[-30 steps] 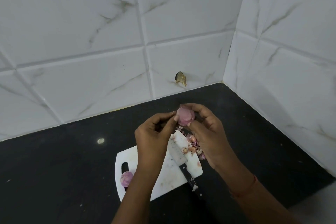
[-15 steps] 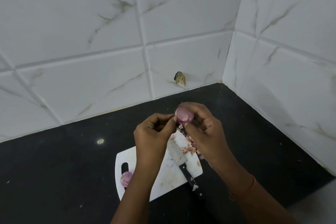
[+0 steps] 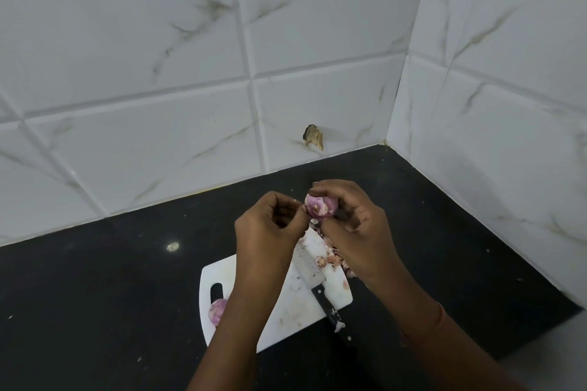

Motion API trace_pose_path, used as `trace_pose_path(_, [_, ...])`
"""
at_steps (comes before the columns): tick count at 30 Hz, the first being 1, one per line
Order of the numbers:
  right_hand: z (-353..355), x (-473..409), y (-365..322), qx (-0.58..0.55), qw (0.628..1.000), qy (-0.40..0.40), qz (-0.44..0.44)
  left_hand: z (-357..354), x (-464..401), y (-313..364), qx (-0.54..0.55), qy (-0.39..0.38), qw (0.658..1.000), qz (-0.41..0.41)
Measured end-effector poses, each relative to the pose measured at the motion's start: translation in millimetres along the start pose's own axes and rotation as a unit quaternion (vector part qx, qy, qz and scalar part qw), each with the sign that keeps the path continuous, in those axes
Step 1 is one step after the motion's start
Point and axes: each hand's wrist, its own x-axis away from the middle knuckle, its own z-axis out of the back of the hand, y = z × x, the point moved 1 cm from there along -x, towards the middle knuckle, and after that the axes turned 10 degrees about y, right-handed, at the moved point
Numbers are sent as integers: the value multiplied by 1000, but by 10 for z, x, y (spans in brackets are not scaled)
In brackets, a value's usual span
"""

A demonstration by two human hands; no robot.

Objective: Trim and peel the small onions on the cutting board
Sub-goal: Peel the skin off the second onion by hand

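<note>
Two hands meet above the far end of the cutting board (image 3: 286, 314), both working one small onion (image 3: 320, 205). The right hand (image 3: 355, 232) has its grip clamped on the onion — forefinger curled over the top, thumb pressed in from below, the remaining fingers loosely bent behind it. The left hand (image 3: 270, 225) has its grip drawn together at the onion's left edge, thumb and forefinger pinched; whether they nip a shred of skin is too small to tell. Below the grips, a knife (image 3: 317, 279) lies flat on the board, its black handle running off the near edge onto the dark counter (image 3: 95, 279). Peel scraps (image 3: 333, 259) sit under the right hand. A second onion (image 3: 218, 311) rests beside the board's handle slot — left of the left forearm.
</note>
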Motion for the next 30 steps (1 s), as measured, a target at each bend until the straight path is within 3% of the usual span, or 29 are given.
trace_pose_path(3, [21, 0, 44, 0, 999, 0, -33, -12, -7, -10, -11, -1, 1000, -6])
trace_pose_path(7, [31, 45, -6, -111, 984, 2, -137, -18, -28, -38, -13, 1, 1000, -3])
trace_pose_path(11, [20, 58, 17, -291, 915, 16, -279, -48, -48, -73, 13, -21, 1000, -3])
trace_pose_path(13, [13, 53, 36, -323, 897, 32, -300, -80, -39, -96, 41, -27, 999, 5])
trace_pose_path(18, [21, 65, 64, -274, 918, 54, -281, -152, -51, -220, 69, -20, 997, 15])
trace_pose_path(24, [20, 112, 109, -196, 961, 62, -184, -223, -12, -244, 75, -72, 991, 89])
trace_pose_path(27, [-27, 125, 159, -137, 978, 83, -134, -274, 86, -178, 142, -128, 967, 171])
trace_pose_path(30, [-33, 130, 207, -45, 990, 92, -98, -278, 155, -118, 231, -148, 941, 198])
